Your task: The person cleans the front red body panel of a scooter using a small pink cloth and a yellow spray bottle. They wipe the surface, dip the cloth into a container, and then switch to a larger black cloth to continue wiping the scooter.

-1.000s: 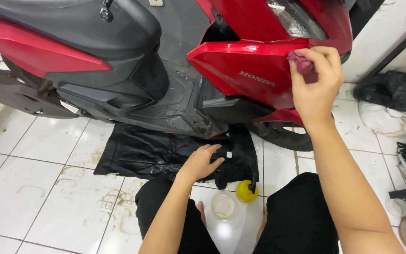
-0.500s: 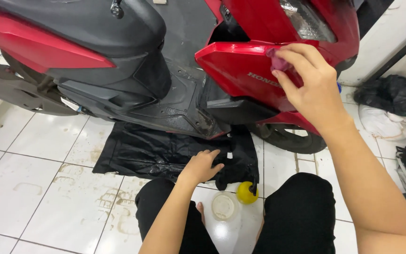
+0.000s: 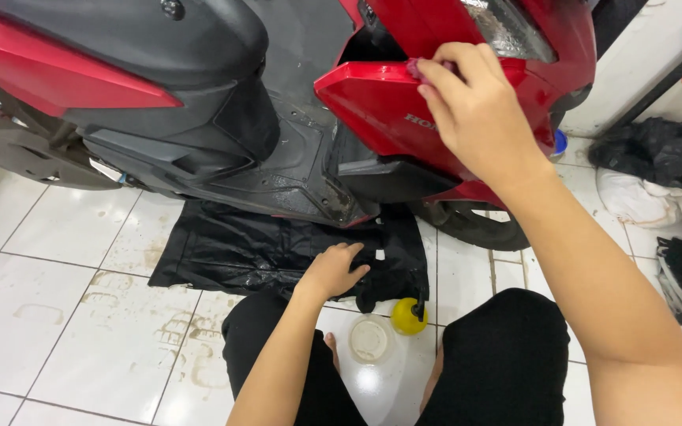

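Since a second ago the right hand [image 3: 479,110] has slid left and up along the red front panel [image 3: 388,110] of the scooter — it was out near the panel's right end, now it sits close to the top edge under the headlight [image 3: 507,28]. Left hand [image 3: 335,268] hasn't really budged.

Going left to right: the scooter's red and black body [image 3: 112,71] fills the top left, with the wet grey footboard [image 3: 294,166] dipping down in the middle. Under it, a black plastic sheet [image 3: 230,252] is spread on the white tiled floor [image 3: 65,260], which has brownish stains. The left hand rests on the right part of that sheet, fingers curled loosely and pressing on it, not gripping anything I can make out.

Just below that hand, between the person's knees in black trousers [image 3: 507,363], there's a clear jug [image 3: 372,371] with a round pale lid, and a small yellow cap [image 3: 409,317] touching the sheet's edge.

Then the right hand — fingers bunched together, pinching a small purplish cloth [image 3: 415,69] against the red panel. Only a bit of the cloth pokes out past the fingertips. Front tyre [image 3: 475,225] shows beneath the panel.

Far right by the wall: a black bag [image 3: 661,150] and a white cloth bundle [image 3: 633,197], well apart from both hands.
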